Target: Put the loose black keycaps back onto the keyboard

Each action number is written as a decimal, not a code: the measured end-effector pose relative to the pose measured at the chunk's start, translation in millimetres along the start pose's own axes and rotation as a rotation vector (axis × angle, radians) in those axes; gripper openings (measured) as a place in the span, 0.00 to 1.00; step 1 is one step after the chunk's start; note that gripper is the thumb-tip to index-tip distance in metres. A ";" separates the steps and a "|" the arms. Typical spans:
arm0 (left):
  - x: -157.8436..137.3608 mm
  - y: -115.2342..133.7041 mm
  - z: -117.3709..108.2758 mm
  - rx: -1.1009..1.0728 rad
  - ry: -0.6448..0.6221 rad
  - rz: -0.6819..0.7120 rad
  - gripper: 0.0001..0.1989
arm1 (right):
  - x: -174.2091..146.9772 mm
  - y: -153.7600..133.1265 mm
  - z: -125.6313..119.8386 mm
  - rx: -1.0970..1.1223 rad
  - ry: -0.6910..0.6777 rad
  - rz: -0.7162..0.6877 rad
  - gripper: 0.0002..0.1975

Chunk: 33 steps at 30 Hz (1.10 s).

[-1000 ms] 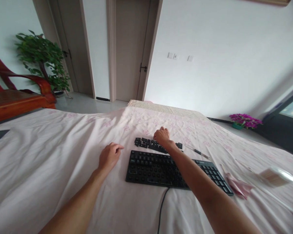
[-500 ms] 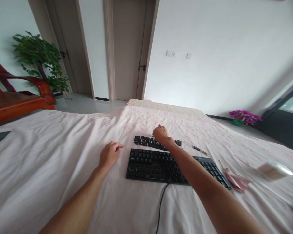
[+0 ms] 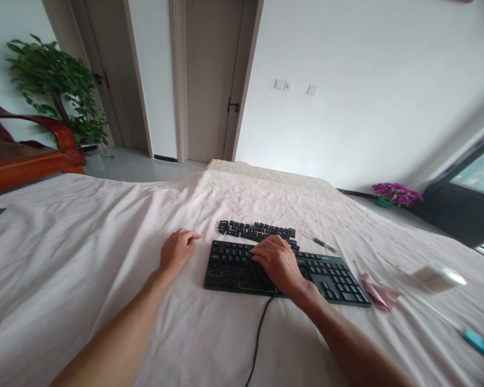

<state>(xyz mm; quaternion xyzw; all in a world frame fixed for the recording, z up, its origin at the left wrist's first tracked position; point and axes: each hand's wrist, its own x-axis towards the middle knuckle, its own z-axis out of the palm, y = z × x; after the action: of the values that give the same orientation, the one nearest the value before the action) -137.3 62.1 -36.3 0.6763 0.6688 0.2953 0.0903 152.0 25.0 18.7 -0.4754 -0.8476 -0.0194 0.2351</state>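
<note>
A black keyboard (image 3: 325,282) lies on the pink-patterned cloth; many key positions on its left part are bare of caps, while the number pad has its keys. My right hand (image 3: 280,263) is over the keyboard's upper middle, fingertips pinched together and pointing down at the key rows. Whatever is between those fingertips is hidden. Just behind the keyboard, loose black keycaps (image 3: 252,235) lie in rough rows. My left hand (image 3: 177,248) rests on the cloth left of the keyboard, loosely curled with a finger out, holding nothing.
Right of the keycaps lies a thin tool with a dark handle (image 3: 319,242). Farther right are a pink cloth piece (image 3: 381,293), a clear container of cotton swabs (image 3: 438,278) and a blue-handled item (image 3: 482,344). The keyboard's cable (image 3: 258,333) runs toward me.
My right hand has come back from the loose keycaps to the keyboard's key rows, fingers pinched. My left hand stays beside the keyboard. The view has shifted slightly.
</note>
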 end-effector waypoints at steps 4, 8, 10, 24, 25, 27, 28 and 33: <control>-0.7 0.5 0.1 -0.003 -0.001 -0.010 0.13 | -10.8 -4.0 4.4 -0.078 0.001 -0.008 0.07; -0.8 0.3 -0.1 -0.004 0.001 -0.009 0.13 | -11.4 -6.3 7.9 -0.123 -0.006 -0.039 0.07; -0.8 -0.2 -0.2 -0.008 0.002 -0.006 0.13 | -10.9 -7.0 8.5 -0.134 -0.012 -0.047 0.07; -0.5 -0.3 0.4 0.000 0.014 0.008 0.14 | -10.8 -10.5 11.1 -0.187 -0.013 -0.078 0.06; -0.7 -0.5 0.5 0.001 0.017 0.011 0.14 | -11.1 -10.6 11.4 -0.179 -0.011 -0.077 0.07; -0.9 -1.1 0.9 0.004 0.022 0.013 0.14 | -12.0 -10.8 12.1 -0.169 -0.012 -0.081 0.07; -1.0 -1.6 1.2 0.004 0.024 0.014 0.14 | -12.4 -10.9 12.4 -0.166 -0.014 -0.084 0.07; -0.8 -4.3 3.0 -0.009 0.022 0.030 0.14 | -12.7 -10.9 12.5 -0.169 -0.027 -0.094 0.06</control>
<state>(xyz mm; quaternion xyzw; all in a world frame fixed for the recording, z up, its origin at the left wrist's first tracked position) -139.3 62.5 -41.2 0.6826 0.6582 0.3068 0.0815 144.0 12.1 4.4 -0.4532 -0.8675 -0.0956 0.1813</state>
